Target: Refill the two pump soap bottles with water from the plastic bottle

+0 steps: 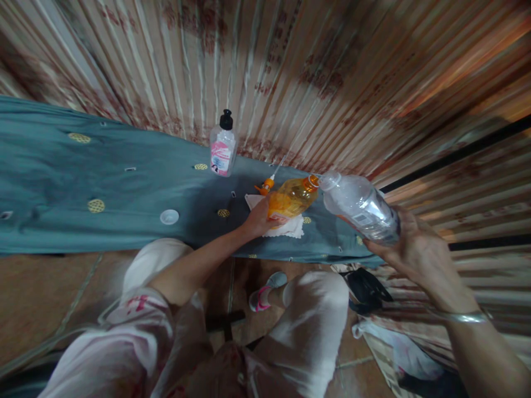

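My left hand (260, 214) is wrapped round the lower part of an orange bottle (292, 198), which is tilted with its open neck to the right. In my right hand (418, 251) is a clear plastic bottle (360, 205), gripped near its base and tipped so that its mouth meets the orange bottle's mouth. Whether liquid runs between them I cannot tell. An orange pump top (265, 187) with a thin tube lies just behind my left hand. Under the orange bottle spreads a white tissue (292, 228).
A clear bottle with a black cap and pink label (222, 152) stands at the back. On the green cloth (136, 190) lies a white round cap (170, 216). Pleated curtains (265, 72) rise behind; a black bag (367, 290) rests on the floor.
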The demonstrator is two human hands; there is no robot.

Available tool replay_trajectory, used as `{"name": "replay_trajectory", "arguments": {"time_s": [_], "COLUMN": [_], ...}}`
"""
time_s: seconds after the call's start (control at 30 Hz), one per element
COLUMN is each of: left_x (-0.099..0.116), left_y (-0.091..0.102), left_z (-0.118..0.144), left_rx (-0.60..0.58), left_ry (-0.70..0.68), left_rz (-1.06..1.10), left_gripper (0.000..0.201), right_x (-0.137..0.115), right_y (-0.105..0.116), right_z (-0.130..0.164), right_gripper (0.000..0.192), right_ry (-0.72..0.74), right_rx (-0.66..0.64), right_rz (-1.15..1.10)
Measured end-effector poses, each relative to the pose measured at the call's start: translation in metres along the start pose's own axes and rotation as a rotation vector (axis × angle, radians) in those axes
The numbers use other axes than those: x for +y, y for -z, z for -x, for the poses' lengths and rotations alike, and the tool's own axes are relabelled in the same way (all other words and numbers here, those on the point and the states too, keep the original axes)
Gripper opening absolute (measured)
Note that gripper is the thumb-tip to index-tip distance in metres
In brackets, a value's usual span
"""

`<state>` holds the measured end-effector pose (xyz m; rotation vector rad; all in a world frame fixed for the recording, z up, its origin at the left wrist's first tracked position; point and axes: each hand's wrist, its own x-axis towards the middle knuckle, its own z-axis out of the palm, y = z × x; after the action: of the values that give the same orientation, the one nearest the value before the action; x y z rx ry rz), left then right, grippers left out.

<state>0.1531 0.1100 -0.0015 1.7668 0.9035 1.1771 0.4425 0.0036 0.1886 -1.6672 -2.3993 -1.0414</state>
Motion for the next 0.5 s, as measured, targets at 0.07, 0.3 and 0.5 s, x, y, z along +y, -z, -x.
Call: {"name": "replay_trajectory", "arguments": {"time_s": [0.07,0.3,0.5], "left_x": [0.0002,0.0009,-0.0014], "left_y": [-0.0003,-0.0004,-0.001], "left_z": [-0.0004,-0.0011,-0.001], "left_rx": [-0.005,-0.002,-0.006], "left_ry": [-0.001,0.0,0.014], "left_rz": [0.01,0.017,0.015], "left_gripper": [0.057,0.057,0.061], "right_x": [-0.0007,0.0,-0.0005], "right_y": [0.0002,0.0,0.001], "right_z": [-0.0002,-0.001,-0.0009], "right_gripper": [0.083,0.08,0.073], "right_ry": [0.001,0.02,0.017], "right_rx": [0.005,0.036,0.026], "right_rz": [0.002,-0.008,-0.048]}}
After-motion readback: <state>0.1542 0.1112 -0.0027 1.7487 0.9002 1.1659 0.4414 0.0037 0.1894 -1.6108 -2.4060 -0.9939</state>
